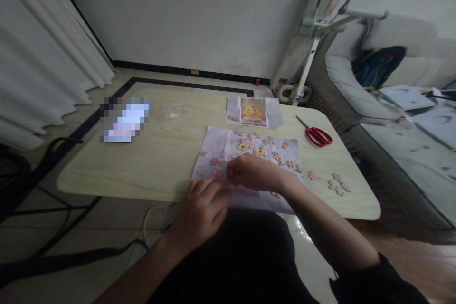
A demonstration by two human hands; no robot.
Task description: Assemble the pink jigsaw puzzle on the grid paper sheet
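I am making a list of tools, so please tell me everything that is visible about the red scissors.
The scissors have two red loop handles and thin, dark, metal-looking blades, which appear closed, though detail is too small to be sure. They lie on the right part of the pale table, right of the paper sheets, with the blades pointing toward the far edge and leftward. Only the table touches them; nothing rests on them.

Surface: we see pale yellow with wood grain
Puzzle pieces: we make out yellow, orange and pink
Printed sheet: whitish with faint dark lines
Picture sheet: white margins around a yellow-and-pink picture
Scissors: red handles, dark blades
Our top: black
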